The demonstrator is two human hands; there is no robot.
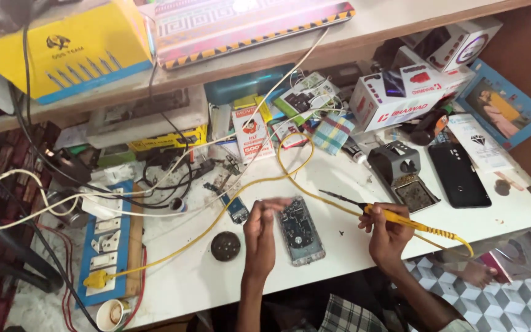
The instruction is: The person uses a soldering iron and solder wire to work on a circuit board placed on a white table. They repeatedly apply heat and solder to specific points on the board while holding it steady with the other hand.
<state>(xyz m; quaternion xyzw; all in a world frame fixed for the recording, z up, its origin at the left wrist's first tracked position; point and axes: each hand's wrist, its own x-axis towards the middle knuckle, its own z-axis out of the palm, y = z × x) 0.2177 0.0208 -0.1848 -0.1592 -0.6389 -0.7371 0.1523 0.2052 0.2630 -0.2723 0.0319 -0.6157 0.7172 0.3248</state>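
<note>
An opened phone (300, 231) with its circuit board exposed lies flat on the white workbench (216, 280). My left hand (259, 233) rests at the phone's left edge, fingertips touching its top corner. My right hand (387, 232) grips the yellow handle of a soldering iron (364, 208). Its dark tip points left and hovers just right of the phone's top, apart from the board. The iron's yellow cord (278, 178) loops back across the bench to a yellow plug (95, 280).
A grey soldering stand (402, 175) and a black phone (459, 175) sit to the right. A small round tin (225, 246) and a blue circuit board (236, 209) lie left of the phone. A switch board (109, 243) is at far left, cluttered boxes behind.
</note>
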